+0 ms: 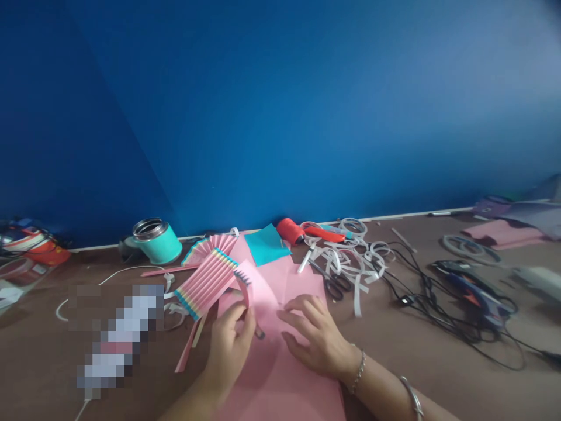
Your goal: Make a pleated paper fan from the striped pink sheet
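Observation:
My left hand (pixel 232 336) is closed in a pinch on a pleated pink paper piece (pixel 248 292) with a dark zigzag along its top edge. My right hand (pixel 313 336) is open, fingers spread and slightly bent, over a large pink paper sheet (pixel 280 386); whether its fingertips touch the sheet I cannot tell. Just beyond my left hand lies a pleated pink paper (pixel 208 283) with blue and yellow edging. Behind it is a fan-folded pink paper (pixel 213 250). A blue paper square (pixel 267 245) rests at the sheet's far end.
A teal mug (pixel 160 242) stands at the back left, near a pixelated strip (pixel 123 336). Behind my right hand are a red thread spool (pixel 290 231), black-handled scissors (pixel 336 286) and tangled white strips (pixel 346 257). Black cables (pixel 432 310) and a dark handheld tool (pixel 477 298) lie right.

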Tool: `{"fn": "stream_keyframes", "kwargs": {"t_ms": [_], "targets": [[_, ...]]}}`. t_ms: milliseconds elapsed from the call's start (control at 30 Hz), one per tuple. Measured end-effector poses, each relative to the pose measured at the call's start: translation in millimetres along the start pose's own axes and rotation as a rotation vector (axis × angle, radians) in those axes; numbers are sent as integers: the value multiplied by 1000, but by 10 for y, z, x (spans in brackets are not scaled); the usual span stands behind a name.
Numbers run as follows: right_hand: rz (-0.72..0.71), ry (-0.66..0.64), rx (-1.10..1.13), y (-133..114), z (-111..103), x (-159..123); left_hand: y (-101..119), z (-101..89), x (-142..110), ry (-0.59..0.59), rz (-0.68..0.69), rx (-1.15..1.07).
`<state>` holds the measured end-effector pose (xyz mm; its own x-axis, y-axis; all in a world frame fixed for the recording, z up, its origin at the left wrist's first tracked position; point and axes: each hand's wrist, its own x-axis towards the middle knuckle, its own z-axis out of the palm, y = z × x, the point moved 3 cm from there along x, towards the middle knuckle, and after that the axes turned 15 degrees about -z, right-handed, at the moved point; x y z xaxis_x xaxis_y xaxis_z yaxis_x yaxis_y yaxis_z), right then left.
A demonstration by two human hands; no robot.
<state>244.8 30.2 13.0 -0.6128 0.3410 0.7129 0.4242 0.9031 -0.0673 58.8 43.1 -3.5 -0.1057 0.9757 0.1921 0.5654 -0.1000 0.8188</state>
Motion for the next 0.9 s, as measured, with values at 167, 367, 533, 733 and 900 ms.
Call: {"fn": "stream_keyframes", "kwargs": {"t_ms": [167,367,533,733,900], "targets": [[-86,80,-304,-117,-74,1,95,-47,-33,177,482,535],[63,-214,-129,101,139,-63,73,150,-57,-116,528,716],[148,-382,12,242,199,-176,-43,132,-28,-270,432,732],[272,-462,161,305,133,-230,-188,-68,86,-323,231,603],[315,-437,186,346,144,-252,-238,-116,173,-398,122,448]]}}
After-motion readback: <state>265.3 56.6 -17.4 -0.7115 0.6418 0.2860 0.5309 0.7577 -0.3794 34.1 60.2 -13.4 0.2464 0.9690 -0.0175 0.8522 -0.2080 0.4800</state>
